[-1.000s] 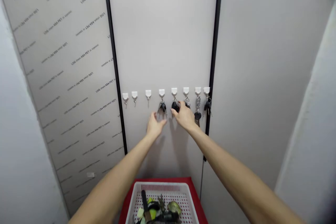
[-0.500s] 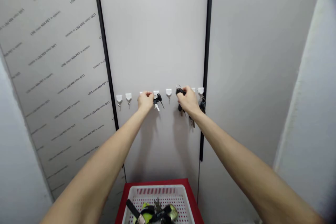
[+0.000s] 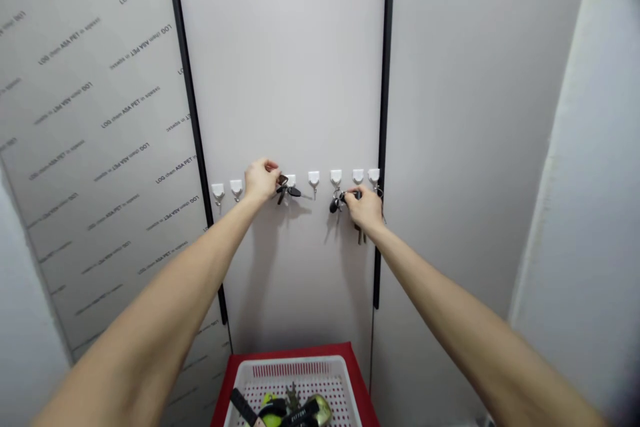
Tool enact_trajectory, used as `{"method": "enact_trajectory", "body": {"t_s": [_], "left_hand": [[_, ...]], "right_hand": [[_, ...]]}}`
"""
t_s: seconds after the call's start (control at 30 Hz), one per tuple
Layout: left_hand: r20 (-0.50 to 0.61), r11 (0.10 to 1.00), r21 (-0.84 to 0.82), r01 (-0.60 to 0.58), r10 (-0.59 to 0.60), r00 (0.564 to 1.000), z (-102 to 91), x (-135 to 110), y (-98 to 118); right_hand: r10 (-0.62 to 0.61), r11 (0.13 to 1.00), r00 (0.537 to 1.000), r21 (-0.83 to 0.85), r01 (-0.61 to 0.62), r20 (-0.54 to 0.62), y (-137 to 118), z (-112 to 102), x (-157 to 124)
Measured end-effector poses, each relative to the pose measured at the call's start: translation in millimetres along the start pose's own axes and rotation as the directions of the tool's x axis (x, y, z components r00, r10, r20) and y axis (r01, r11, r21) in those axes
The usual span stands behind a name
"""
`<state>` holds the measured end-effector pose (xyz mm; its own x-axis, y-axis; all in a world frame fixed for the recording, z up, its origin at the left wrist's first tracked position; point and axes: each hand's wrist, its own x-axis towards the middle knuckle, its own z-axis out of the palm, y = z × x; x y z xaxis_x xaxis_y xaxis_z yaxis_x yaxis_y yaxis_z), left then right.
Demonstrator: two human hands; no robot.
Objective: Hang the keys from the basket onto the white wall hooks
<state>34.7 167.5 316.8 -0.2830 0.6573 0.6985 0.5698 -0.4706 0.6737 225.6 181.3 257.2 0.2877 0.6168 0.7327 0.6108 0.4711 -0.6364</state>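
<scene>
My left hand [image 3: 261, 180] is closed, with thumb and fingers pinching a bunch of keys [image 3: 294, 191] in front of a white hook [image 3: 291, 179]. A dark brown tag shows at its fingertips, and the black-headed keys spread out to the right. My right hand [image 3: 367, 208] is closed on a dark part of the keys beneath another white hook [image 3: 336, 177]. From that hook hangs a ring with a black key fob [image 3: 334, 205]. More keys [image 3: 361, 233] dangle below my right hand, partly covered by it.
Several white hooks run in a row across the pale panel [image 3: 285, 80], between two long black handles [image 3: 384, 113]. Below, a white perforated basket [image 3: 345, 373] holds keys and other small things on a red stand [image 3: 357, 373]. Printed film covers the left panel [image 3: 115, 147].
My right hand has lowered from hook height; the ring there now hangs on the hook. My left hand has risen slightly, and its keys have swung. The view has shifted slightly right.
</scene>
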Motion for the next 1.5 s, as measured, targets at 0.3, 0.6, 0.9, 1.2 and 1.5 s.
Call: {"method": "enact_trajectory", "body": {"t_s": [0.3,0.6,0.9,1.2,1.5], "left_hand": [[0.014,0.959,-0.236,-0.155,0.163,0.987,1.7,-21,36],[0.528,0.966,-0.155,0.207,-0.096,0.843,10.9,-140,-29],[0.728,0.883,-0.043,0.467,-0.293,0.62,0.2,-219,-76],[0.77,0.767,0.089,0.636,-0.457,0.444,6.4,-276,-117],[0.759,0.815,0.086,0.574,-0.427,0.493,-8.0,-286,-153]], "right_hand": [[-0.13,0.97,0.991,0.212,0.119,0.039,-31,-16,22],[-0.032,0.978,0.999,0.206,0.034,-0.014,-6,-10,27],[-0.034,0.992,0.999,0.123,0.035,-0.011,-30,-6,51],[-0.209,0.974,0.968,0.115,0.194,0.14,-63,6,48],[-0.1,0.995,0.641,0.083,0.057,0.761,1,-3,-121]]}}
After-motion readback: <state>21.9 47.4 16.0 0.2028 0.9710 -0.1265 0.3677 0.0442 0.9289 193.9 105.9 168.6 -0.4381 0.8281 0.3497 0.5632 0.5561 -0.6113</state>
